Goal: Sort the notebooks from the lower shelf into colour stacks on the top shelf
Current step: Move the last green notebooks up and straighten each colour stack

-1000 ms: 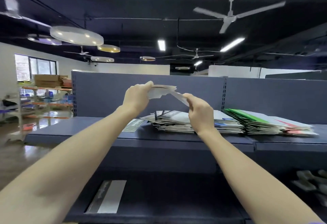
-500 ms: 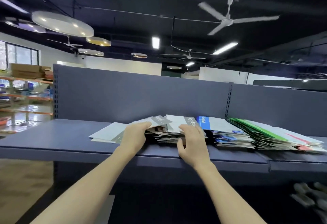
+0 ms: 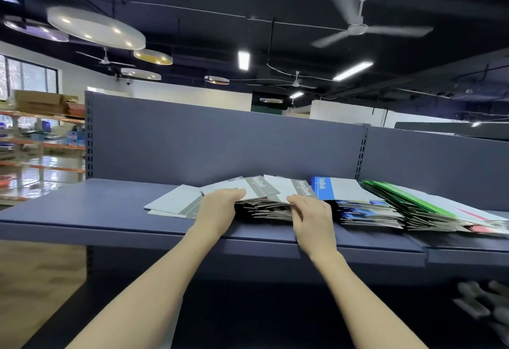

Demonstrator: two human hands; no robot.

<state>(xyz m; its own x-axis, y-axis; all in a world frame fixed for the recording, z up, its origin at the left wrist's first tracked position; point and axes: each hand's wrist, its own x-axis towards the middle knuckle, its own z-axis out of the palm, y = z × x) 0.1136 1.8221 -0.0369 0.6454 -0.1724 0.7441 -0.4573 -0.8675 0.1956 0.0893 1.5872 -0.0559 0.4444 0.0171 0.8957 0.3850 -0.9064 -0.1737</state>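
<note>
On the top shelf (image 3: 82,211) lies a grey notebook stack (image 3: 267,208), its top books fanned out. My left hand (image 3: 217,208) grips the stack's left front corner, fingers curled over the top cover. My right hand (image 3: 311,216) holds its right front edge, fingertips on the upper books. One grey notebook (image 3: 173,202) lies flat to the left of the stack. A blue notebook stack (image 3: 358,205) sits just right of it, then a green stack (image 3: 413,205) with a red notebook (image 3: 479,228) low at its far end.
The shelf's grey back panel (image 3: 220,144) rises right behind the stacks. The left part of the top shelf is bare. The lower shelf is dark below; blurred grey items (image 3: 484,310) lie at its right. Storage racks (image 3: 41,133) stand far left.
Both hands came down from holding a notebook in the air and now grip the grey stack. They shifted slightly along its front edge in the last half second.
</note>
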